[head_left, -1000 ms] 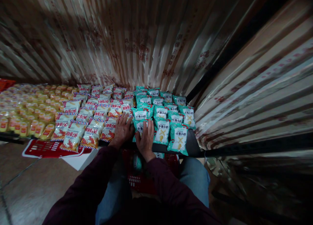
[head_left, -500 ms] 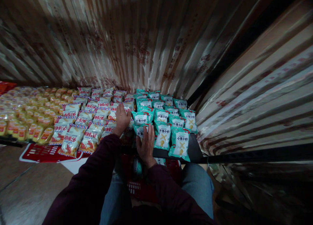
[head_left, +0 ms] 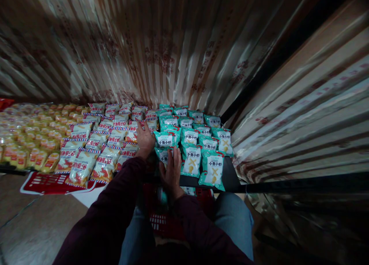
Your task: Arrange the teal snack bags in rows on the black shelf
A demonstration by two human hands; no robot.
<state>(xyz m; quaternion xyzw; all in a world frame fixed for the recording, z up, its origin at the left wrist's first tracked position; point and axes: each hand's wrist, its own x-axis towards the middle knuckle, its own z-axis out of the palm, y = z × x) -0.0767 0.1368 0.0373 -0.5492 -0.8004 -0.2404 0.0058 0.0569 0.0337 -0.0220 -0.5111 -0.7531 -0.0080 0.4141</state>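
Observation:
Rows of teal snack packets lie on a dark shelf in front of me. To their left lie white-and-red snack packets. My left hand reaches in between the two groups with its fingers stretched out, resting against the packets. My right hand lies flat with fingers apart on the front teal packet at the shelf's near edge. Both sleeves are dark maroon.
Yellow-orange packets fill the shelf's left part. A striped foil-like sheet backs the shelf and runs along the right side. A red basket sits by my knees below the shelf. A red-and-white card lies at the lower left.
My left hand has moved from the shelf's front edge deeper in between the red-white and teal packets. My right hand stays on the front teal packet.

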